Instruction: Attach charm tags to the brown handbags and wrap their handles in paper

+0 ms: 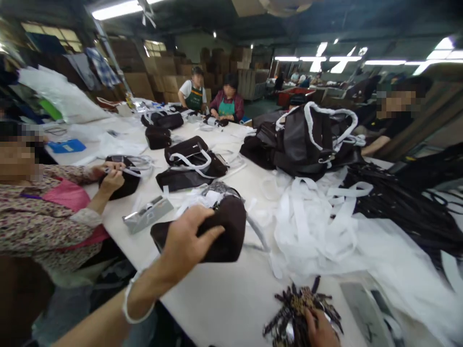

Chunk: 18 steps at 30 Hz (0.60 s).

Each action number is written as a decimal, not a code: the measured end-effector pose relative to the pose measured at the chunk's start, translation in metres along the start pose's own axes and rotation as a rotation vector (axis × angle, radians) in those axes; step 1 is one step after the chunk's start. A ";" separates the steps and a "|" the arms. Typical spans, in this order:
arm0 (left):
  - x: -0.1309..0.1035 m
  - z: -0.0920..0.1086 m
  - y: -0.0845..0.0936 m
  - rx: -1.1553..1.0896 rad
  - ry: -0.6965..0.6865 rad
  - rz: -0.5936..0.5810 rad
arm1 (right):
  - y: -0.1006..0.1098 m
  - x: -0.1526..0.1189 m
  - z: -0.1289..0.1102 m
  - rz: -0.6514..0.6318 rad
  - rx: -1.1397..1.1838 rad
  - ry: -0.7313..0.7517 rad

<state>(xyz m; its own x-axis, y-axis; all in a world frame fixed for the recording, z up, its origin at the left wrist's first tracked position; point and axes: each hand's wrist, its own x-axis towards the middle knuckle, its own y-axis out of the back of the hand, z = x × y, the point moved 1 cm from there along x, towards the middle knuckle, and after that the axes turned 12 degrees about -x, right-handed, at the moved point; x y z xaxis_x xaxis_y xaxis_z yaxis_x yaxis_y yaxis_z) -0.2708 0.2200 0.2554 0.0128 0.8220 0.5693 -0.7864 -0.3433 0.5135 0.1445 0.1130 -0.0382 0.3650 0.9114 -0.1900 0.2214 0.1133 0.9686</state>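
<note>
My left hand [190,236] is closed on a dark brown handbag [227,231] lying on the white table, with the thumb and fingers over its side. Some patterned lining and white wrapping show at the bag's far side. Down at the near edge, my right hand [320,327] reaches into a pile of small dark strap pieces [289,313] with some lighter brown bits among them. Its fingers are bent against the pile, and what they pinch is too small to make out.
A grey box [148,214] stands left of the bag. White strips [311,221] and black straps [405,207] heap up at right. Wrapped-handle bags [300,140] are stacked beyond. A co-worker [50,212] handles another bag at left; other people sit around the table.
</note>
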 end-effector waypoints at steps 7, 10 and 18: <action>-0.177 -0.023 -0.121 -0.025 0.070 -0.970 | 0.015 -0.017 -0.009 -0.114 -0.145 -0.050; -0.183 -0.035 -0.132 -0.188 0.130 -1.135 | 0.023 -0.017 -0.016 -0.117 -0.166 -0.068; -0.126 -0.104 -0.157 0.070 0.317 -0.704 | 0.020 -0.018 -0.017 -0.100 -0.143 -0.105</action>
<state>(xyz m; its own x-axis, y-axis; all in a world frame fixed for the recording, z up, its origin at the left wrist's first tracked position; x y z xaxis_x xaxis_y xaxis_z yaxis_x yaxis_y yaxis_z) -0.2134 0.2181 0.0361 0.3100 0.9442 -0.1116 -0.6176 0.2892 0.7314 0.1266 0.1055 -0.0125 0.4413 0.8475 -0.2949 0.1332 0.2631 0.9555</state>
